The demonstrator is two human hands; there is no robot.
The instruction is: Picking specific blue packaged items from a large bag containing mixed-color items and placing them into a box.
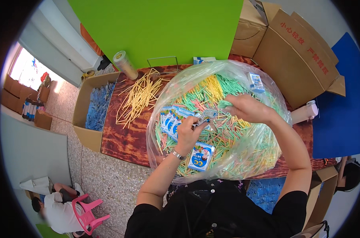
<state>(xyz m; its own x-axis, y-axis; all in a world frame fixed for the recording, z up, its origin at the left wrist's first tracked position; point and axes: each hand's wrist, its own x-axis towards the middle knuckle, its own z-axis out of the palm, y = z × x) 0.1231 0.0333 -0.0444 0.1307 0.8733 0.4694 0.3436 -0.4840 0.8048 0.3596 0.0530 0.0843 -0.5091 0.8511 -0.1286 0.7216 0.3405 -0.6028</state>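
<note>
My left hand (186,137) is closed on the edge of a small blue-and-silver packet (207,115), pinched between thumb and fingers. Just right of it, my right hand (249,109) grips a small bunch of green sticks (224,104) above the pile. Both hands are over a large clear plastic bag (160,99), spread wide and full of thin green, yellow and pink sticks (227,137). Several blue-and-white packets (170,126) lie fanned out on the sticks beside my left hand. Another flat packet (201,156) rests nearer to me. A small blue-and-white box (255,82) sits at the bag's far right.
Loose yellow sticks (142,97) lie on the reddish wooden table (122,139), with a tape roll (125,64) behind. Cardboard boxes (84,141) holding blue packets stand at the left and lower right. A large carton (293,55) is at back right. Someone sits on a pink chair (86,214).
</note>
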